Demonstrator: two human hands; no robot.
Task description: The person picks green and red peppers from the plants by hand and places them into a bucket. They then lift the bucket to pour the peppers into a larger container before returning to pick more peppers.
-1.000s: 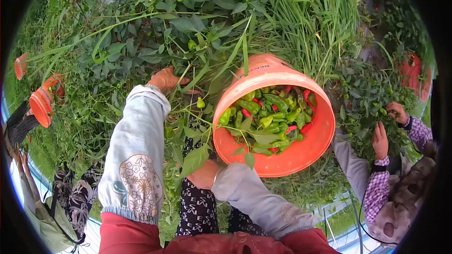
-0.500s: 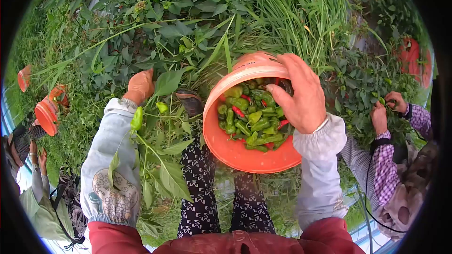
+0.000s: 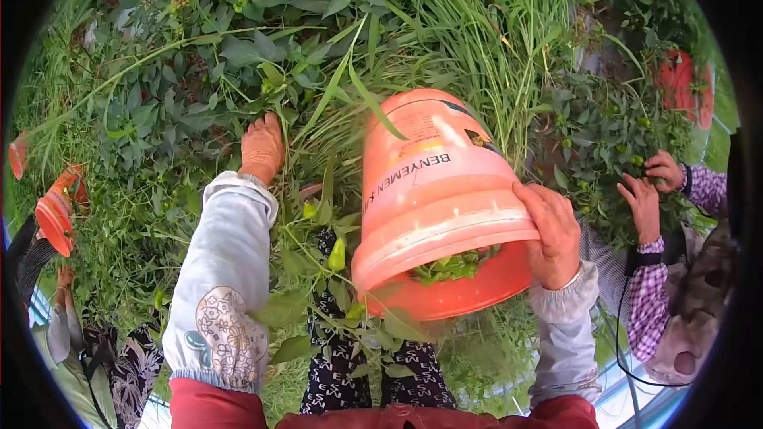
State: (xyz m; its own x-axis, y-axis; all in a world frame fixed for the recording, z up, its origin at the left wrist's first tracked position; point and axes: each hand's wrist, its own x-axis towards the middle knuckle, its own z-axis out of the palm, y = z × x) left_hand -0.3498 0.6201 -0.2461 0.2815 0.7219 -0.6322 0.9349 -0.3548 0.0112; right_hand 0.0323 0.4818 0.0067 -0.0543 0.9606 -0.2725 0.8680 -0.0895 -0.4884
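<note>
We see smooth, glossy plastic in the orange bucket (image 3: pixel 441 191), soft highlights on its wall and dark lettering (image 3: pixel 411 175) printed across it. Inside it, the green peppers (image 3: pixel 455 268) look smooth-skinned and slightly shiny. To the bucket's left we find a pale sleeve cover (image 3: pixel 225 246) of matt, creased cloth, its hem gathered. Below the bucket, dark trousers (image 3: pixel 340 365) are matt cloth printed with white letters. To the bucket's right, a checked sleeve (image 3: pixel 650 290) looks like dull, wrinkled cloth. Above the bucket, we see smooth-bladed grass (image 3: pixel 485 40) with a faint sheen.
</note>
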